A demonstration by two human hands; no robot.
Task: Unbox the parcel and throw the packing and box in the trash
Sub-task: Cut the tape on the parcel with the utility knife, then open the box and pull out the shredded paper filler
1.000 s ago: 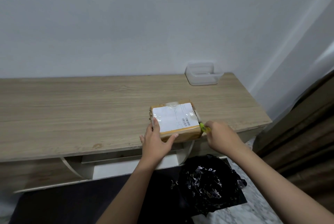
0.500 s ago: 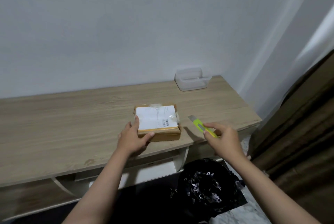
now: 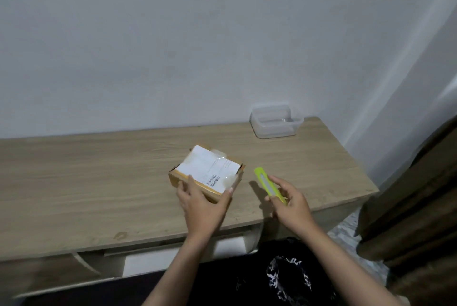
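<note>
A small brown cardboard parcel [image 3: 206, 172] with a white shipping label and clear tape lies on the wooden table [image 3: 99, 182], turned at an angle. My left hand [image 3: 202, 203] grips its near corner, thumb on the left side and fingers on the right edge. My right hand [image 3: 288, 203] holds a lime-green utility knife [image 3: 268, 185] just right of the parcel, above the table, tip pointing away from me. The knife is apart from the box. A black trash bag [image 3: 289, 278] sits on the floor below the table edge.
A clear plastic container [image 3: 275, 124] stands at the back right of the table by the white wall. A brown curtain [image 3: 418, 206] hangs at the right. The table's front edge and white drawer fronts [image 3: 148, 260] are below my arms.
My right hand pulled the knife away from the parcel's right edge and lifted it clear. My left hand turned the parcel so a corner faces me. The view tilted upward.
</note>
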